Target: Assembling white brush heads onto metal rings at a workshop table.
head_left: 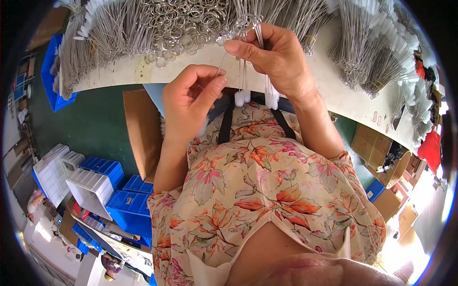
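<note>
Between the thumb and fingers of my right hand (285, 62) is a metal ring (249, 20), held at the near edge of the worktable. Thin wire brushes hang from this ring, their white bristle tips (271, 99) pointing down toward my lap. My left hand (187, 97), closed in a pinch, grips the thin twisted wire stem (222, 63) of another brush. That stem slants up to the ring by my right thumb; whether it is threaded on cannot be made out. Just beyond my hands lies a pile of loose metal rings (183, 26) on the white tabletop (129, 71).
Wire brush bundles (112, 38) lie left of the rings, with more bundles (355, 45) to the right. A blue bin (49, 74) stands at the table's left end. Cardboard (138, 128) is below the edge; blue crates (126, 209) are stacked on the left. Cardboard boxes (374, 148) stand right.
</note>
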Demonstrator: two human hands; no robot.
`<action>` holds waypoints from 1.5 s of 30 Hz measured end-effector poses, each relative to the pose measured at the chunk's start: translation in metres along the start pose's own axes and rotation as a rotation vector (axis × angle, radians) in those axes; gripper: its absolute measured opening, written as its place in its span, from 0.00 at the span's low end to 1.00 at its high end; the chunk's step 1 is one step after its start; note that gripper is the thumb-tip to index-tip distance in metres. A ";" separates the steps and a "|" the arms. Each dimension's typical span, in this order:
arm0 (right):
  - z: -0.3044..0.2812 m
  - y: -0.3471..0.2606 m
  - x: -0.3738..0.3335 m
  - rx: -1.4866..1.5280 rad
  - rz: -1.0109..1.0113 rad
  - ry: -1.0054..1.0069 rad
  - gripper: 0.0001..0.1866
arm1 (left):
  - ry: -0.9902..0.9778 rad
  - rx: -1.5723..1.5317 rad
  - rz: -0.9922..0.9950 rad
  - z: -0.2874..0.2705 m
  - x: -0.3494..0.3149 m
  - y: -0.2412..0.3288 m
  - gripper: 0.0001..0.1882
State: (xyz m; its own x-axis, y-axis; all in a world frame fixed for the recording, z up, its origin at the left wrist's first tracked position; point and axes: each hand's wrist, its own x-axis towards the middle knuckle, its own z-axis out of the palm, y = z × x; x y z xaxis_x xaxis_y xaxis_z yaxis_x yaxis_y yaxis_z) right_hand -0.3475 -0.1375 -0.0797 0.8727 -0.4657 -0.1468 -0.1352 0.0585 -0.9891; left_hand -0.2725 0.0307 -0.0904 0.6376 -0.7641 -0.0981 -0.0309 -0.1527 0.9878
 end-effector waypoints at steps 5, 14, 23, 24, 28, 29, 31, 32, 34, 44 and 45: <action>-0.001 0.002 -0.001 -0.137 -0.078 0.022 0.16 | 0.056 0.012 0.130 -0.003 0.000 -0.012 0.06; -0.001 0.002 -0.001 -0.187 -0.054 -0.031 0.17 | 0.222 0.242 -0.064 -0.015 -0.005 0.012 0.07; 0.006 -0.005 -0.004 0.206 0.158 -0.097 0.13 | 0.132 0.072 0.112 -0.027 -0.016 0.024 0.10; 0.007 -0.006 -0.003 0.160 0.142 -0.074 0.13 | 0.132 0.072 0.111 -0.030 -0.018 0.028 0.10; 0.014 0.000 0.000 0.089 0.070 -0.007 0.13 | -0.111 0.326 0.083 -0.040 -0.023 0.031 0.10; 0.018 -0.002 0.000 0.087 0.084 0.026 0.14 | -0.008 0.374 0.101 -0.037 -0.025 0.030 0.10; 0.024 -0.003 0.000 0.086 0.100 0.051 0.14 | 0.103 0.422 0.115 -0.031 -0.028 0.025 0.11; 0.028 -0.003 0.001 0.103 0.110 0.056 0.15 | 0.120 0.409 0.144 -0.030 -0.026 0.019 0.11; 0.036 -0.003 0.002 0.121 0.121 0.052 0.15 | 0.146 0.399 0.171 -0.027 -0.025 0.009 0.11; 0.055 0.001 -0.004 -0.030 -0.049 0.089 0.16 | 0.346 0.066 0.099 -0.017 -0.040 -0.004 0.08; 0.056 0.001 -0.005 -0.052 -0.065 0.106 0.16 | 0.344 0.002 0.070 -0.017 -0.041 -0.005 0.08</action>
State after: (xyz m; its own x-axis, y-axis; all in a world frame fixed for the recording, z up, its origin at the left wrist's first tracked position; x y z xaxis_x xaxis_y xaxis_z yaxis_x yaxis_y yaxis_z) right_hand -0.3259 -0.0853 -0.0805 0.8264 -0.5576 -0.0780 -0.1068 -0.0192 -0.9941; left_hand -0.2857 0.0736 -0.0888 0.8560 -0.5167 0.0163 -0.0847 -0.1090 0.9904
